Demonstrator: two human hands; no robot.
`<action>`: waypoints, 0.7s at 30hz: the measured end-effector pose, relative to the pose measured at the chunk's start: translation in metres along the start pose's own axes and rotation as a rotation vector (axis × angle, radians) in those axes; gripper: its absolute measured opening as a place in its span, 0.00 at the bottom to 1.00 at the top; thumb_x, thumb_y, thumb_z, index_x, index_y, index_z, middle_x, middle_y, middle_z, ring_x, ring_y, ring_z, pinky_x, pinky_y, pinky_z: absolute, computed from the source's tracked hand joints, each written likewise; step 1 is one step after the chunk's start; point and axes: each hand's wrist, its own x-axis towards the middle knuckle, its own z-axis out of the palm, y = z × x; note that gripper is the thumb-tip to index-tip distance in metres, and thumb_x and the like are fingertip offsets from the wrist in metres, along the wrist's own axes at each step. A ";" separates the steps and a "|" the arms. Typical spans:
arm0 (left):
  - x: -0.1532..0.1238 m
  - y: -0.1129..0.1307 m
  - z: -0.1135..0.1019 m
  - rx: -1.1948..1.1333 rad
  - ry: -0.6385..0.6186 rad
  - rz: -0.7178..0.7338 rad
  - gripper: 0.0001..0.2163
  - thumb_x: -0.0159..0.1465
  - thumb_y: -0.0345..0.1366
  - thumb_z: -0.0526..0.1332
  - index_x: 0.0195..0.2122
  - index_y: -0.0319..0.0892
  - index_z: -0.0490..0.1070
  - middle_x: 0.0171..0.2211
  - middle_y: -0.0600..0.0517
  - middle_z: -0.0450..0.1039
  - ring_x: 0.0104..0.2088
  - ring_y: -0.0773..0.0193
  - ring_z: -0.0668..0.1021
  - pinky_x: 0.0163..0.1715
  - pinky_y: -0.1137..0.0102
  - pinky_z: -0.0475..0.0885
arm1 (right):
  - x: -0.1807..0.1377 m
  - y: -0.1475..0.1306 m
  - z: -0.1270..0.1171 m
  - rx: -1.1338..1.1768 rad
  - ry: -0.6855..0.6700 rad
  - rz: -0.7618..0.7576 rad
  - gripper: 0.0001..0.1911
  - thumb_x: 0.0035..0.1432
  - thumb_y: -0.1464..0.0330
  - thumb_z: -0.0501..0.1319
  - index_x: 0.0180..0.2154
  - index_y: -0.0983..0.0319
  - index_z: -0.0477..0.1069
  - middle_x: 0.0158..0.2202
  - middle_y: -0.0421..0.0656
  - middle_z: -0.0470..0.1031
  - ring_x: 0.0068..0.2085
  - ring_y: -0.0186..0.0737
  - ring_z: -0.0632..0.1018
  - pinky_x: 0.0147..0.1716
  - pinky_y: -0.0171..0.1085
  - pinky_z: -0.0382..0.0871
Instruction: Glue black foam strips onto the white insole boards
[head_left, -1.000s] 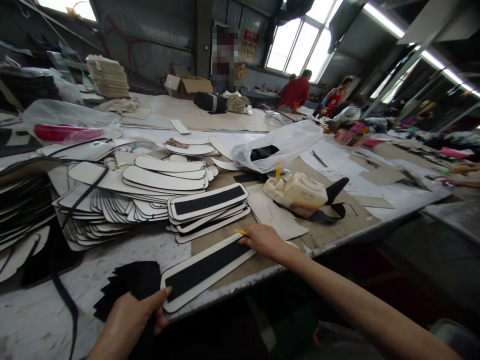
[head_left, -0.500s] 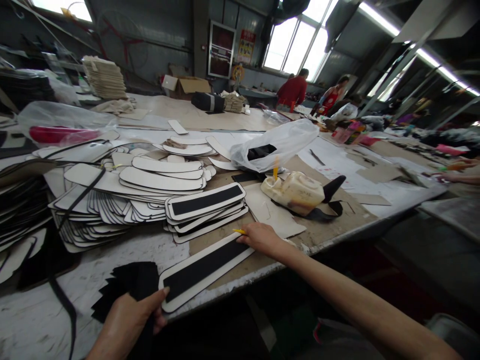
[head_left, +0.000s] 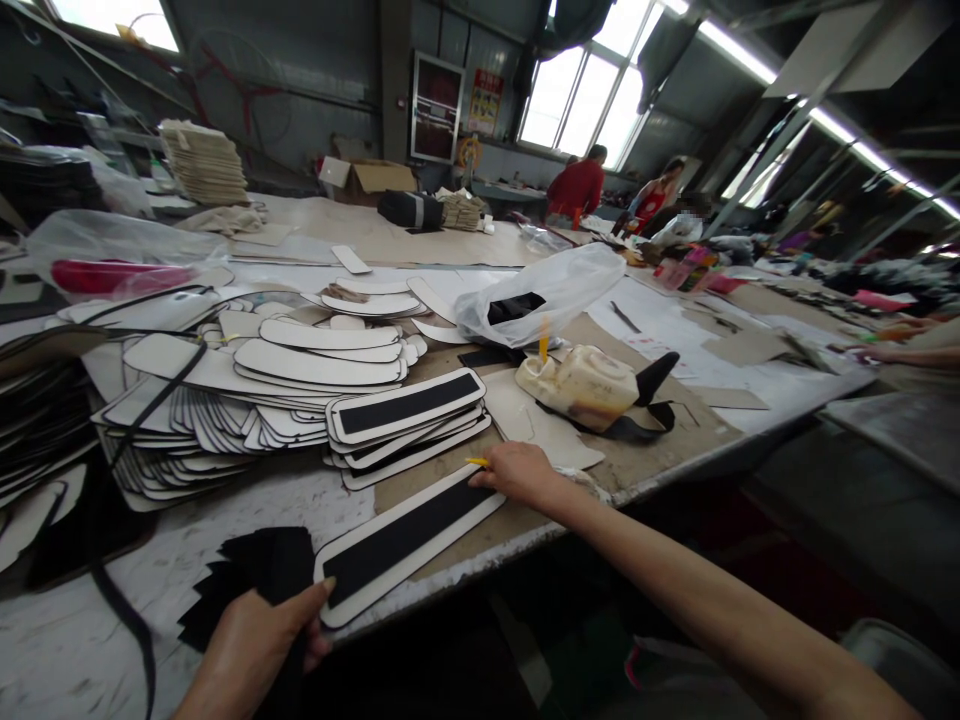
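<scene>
A long white panel (head_left: 420, 575) with rounded corners and a black strip (head_left: 405, 540) along its middle lies aslant at the table's front edge. My left hand (head_left: 259, 635) grips its near left end, thumb on top at the strip's end and fingers curled below. Beside and behind that hand fans a bunch of black fabric pieces (head_left: 255, 570); whether the fingers also hold them cannot be told. At the panel's far end rests my right hand (head_left: 521, 472), closed around a thin yellow stick (head_left: 477, 461) whose tip pokes out, its fingers touching the strip.
Behind the panel stands a small pile of similar black-striped panels (head_left: 409, 410), next to a large heap of white pieces (head_left: 300, 365). A stained plastic container (head_left: 592, 380) with a yellow stick upright in it sits right of them. A clear bag (head_left: 540, 290) lies beyond. People work farther back.
The view has shifted slightly, so the surroundings sit a little further left. Both hands keep their places on the panel.
</scene>
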 end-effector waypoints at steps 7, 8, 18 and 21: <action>0.004 -0.003 -0.002 0.011 -0.027 0.024 0.18 0.43 0.45 0.64 0.07 0.39 0.64 0.08 0.46 0.68 0.11 0.64 0.68 0.16 0.71 0.62 | -0.011 0.024 -0.007 0.055 0.136 0.084 0.17 0.58 0.59 0.50 0.39 0.64 0.70 0.38 0.51 0.74 0.40 0.45 0.74 0.35 0.35 0.61; 0.005 -0.003 -0.002 0.008 -0.036 0.024 0.18 0.44 0.45 0.64 0.07 0.39 0.64 0.08 0.47 0.68 0.11 0.64 0.68 0.16 0.72 0.62 | -0.013 0.025 -0.006 0.079 0.133 0.075 0.18 0.59 0.59 0.49 0.38 0.63 0.70 0.37 0.50 0.74 0.39 0.44 0.74 0.34 0.34 0.61; 0.000 -0.002 -0.003 -0.043 -0.065 0.037 0.17 0.46 0.43 0.62 0.07 0.39 0.64 0.08 0.48 0.67 0.11 0.65 0.68 0.15 0.72 0.62 | -0.002 0.024 0.014 0.387 -0.005 -0.038 0.14 0.52 0.60 0.55 0.28 0.65 0.70 0.25 0.42 0.70 0.27 0.35 0.69 0.25 0.31 0.55; 0.004 -0.007 -0.002 -0.060 -0.064 0.045 0.16 0.46 0.42 0.62 0.08 0.39 0.64 0.08 0.48 0.67 0.11 0.65 0.68 0.15 0.71 0.62 | -0.001 0.024 0.017 0.392 -0.020 -0.023 0.13 0.52 0.61 0.56 0.27 0.65 0.69 0.23 0.41 0.69 0.26 0.34 0.68 0.24 0.31 0.54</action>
